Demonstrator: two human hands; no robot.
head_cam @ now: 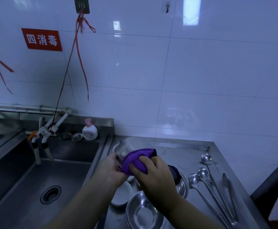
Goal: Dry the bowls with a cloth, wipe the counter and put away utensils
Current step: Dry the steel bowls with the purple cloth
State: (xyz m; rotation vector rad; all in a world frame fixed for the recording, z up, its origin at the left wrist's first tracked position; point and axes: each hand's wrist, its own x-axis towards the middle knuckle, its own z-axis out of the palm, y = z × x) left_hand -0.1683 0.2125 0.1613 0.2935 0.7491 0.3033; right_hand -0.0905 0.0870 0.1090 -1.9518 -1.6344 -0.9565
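My left hand (109, 169) holds a clear glass bowl (129, 148) tilted above the steel counter (181, 151). My right hand (153, 174) grips a purple cloth (135, 160) and presses it against the bowl's side. Below my hands, a white bowl (122, 193) and a steel bowl (142, 212) rest on the counter, and a small steel dish (181, 187) lies partly hidden behind my right wrist. To the right lie three long steel ladles (201, 175) and a pair of tongs (228, 187).
A deep steel sink (40, 179) with a drain sits to the left, with taps (40, 134) at its back. A soap pump bottle (89, 130) and a small lid (77, 136) stand on the sink ledge. Red strings hang down the tiled wall.
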